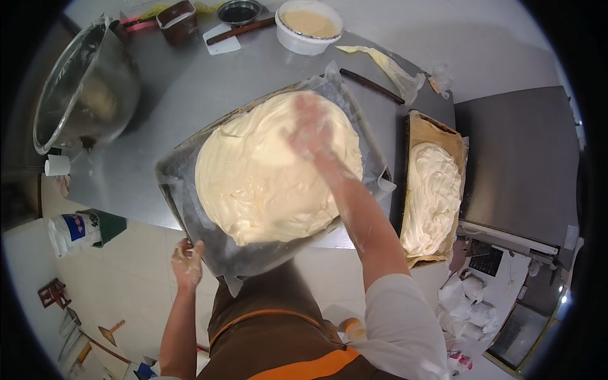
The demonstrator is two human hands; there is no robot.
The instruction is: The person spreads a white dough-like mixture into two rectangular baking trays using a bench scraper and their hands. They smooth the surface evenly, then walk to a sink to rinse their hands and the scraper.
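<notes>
A wide mound of pale, creamy batter (270,175) lies on clear lining film in a large baking tray (172,209), which sits tilted at the table's near edge. My left hand (187,263), smeared with batter, grips the tray's left rim near its front corner. Over the upper right part of the batter, my right hand (311,126) is blurred by motion, palm down and touching the surface; its fingers' exact pose is unclear. To the right, a second tray (406,190) lined with brown paper holds a smaller mound of whipped batter (434,199).
On the steel table (156,95) stand a large metal mixing bowl (90,90) at left and a white tub of tan contents (308,28) at the back. A dark rod (372,86) lies behind the tray. A dark metal surface (517,166) is at right, a bag (76,232) below left.
</notes>
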